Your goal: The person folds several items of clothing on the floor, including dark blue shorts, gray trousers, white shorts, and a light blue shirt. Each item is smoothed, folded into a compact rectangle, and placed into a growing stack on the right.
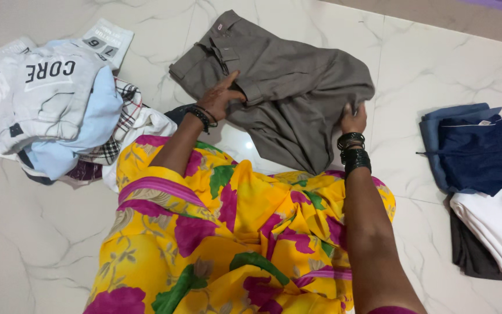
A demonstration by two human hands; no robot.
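Fingers of the left hand (221, 96) are laid flat and slightly spread on the waistband end of a pair of grey trousers (286, 81), pressing the cloth to the floor, while fingers of the right hand (352, 119) are pinched shut on a bunched edge of the same garment at the right of centre. The trousers are spread across the white marble floor (425, 70) in the upper middle of the frame, partly doubled over, with belt loops and a pocket flap visible near the top. A fold appears to be in progress; the next move is judged to call for the pinched edge to be carried across toward the pressed waistband and then smoothed flat, so that the layers lie square. The cloth looks like a matte, medium-weight weave that creases softly. Dark beaded bangles are worn on both wrists, and a yellow garment with magenta flowers (233, 232) fills the lower middle. At the upper left a loose heap of unfolded clothes (53, 99) is seen, pale blue and white knits over a checked fabric. At the right edge a neat stack of folded items (483, 180) is seen, blue and navy beside white over dark grey.
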